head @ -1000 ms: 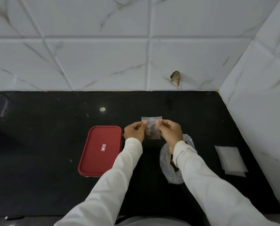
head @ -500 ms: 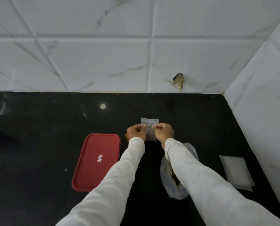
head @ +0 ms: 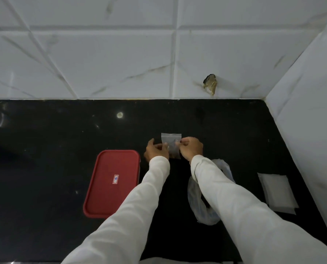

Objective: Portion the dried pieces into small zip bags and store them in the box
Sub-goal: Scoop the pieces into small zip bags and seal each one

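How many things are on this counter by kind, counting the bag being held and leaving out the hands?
Box with red lid: 1
Small zip bag, held up: 1
Large clear plastic bag: 1
Stack of empty zip bags: 1 (the bags in it cannot be counted)
Total: 4

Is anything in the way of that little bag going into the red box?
Yes. The red box is closed, so the small zip bag, pinched between the left hand and the right hand, cannot go in until the box is opened.
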`<action>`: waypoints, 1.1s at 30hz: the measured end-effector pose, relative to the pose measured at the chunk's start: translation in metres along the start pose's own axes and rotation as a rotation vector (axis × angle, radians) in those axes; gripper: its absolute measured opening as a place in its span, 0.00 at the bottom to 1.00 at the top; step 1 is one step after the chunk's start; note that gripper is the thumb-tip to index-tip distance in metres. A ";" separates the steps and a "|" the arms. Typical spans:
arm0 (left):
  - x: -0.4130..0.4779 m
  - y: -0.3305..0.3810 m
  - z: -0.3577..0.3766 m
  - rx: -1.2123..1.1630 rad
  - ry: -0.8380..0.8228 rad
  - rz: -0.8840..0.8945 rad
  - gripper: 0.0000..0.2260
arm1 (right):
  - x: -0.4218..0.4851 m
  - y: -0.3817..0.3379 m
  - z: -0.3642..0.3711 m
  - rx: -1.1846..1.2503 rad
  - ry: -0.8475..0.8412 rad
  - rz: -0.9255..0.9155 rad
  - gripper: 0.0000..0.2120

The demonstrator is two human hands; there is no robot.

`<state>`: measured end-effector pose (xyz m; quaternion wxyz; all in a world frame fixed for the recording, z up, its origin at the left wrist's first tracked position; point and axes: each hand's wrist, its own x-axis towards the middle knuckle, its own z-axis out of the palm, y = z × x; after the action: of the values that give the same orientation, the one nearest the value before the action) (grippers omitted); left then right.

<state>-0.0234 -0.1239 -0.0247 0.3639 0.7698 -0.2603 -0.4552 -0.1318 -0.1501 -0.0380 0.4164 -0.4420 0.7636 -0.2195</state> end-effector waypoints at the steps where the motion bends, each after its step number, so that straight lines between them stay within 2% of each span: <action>1: -0.005 -0.001 0.000 0.015 0.002 0.017 0.26 | -0.006 -0.002 -0.006 0.026 0.025 -0.012 0.14; 3: -0.018 -0.001 0.000 0.088 0.036 0.084 0.25 | -0.022 -0.005 -0.022 0.108 0.065 -0.051 0.16; 6: -0.053 0.009 0.010 0.017 0.055 0.204 0.17 | -0.059 -0.002 -0.058 0.256 0.120 -0.130 0.13; 10: -0.125 0.032 0.036 -0.126 -0.172 0.386 0.09 | -0.111 0.026 -0.113 0.357 0.217 -0.217 0.07; 13: -0.180 0.034 0.064 -0.142 -0.390 0.478 0.08 | -0.135 0.061 -0.155 0.412 0.332 -0.194 0.04; 16: -0.220 0.018 0.091 -0.100 -0.528 0.451 0.09 | -0.140 0.103 -0.190 0.333 0.461 -0.138 0.05; 20: -0.246 -0.009 0.129 -0.023 -0.545 0.443 0.12 | -0.135 0.161 -0.221 0.233 0.544 -0.036 0.06; 27: -0.251 -0.053 0.182 0.191 -0.536 0.273 0.15 | -0.107 0.234 -0.228 0.049 0.547 0.097 0.15; 33: -0.237 -0.062 0.200 0.325 -0.527 0.243 0.16 | -0.092 0.255 -0.221 -0.017 0.457 0.129 0.20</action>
<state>-0.3034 0.0224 -0.0171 0.2081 0.6370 -0.5047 -0.5443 -0.4162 0.0526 -0.0536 0.2423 -0.3346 0.8665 -0.2801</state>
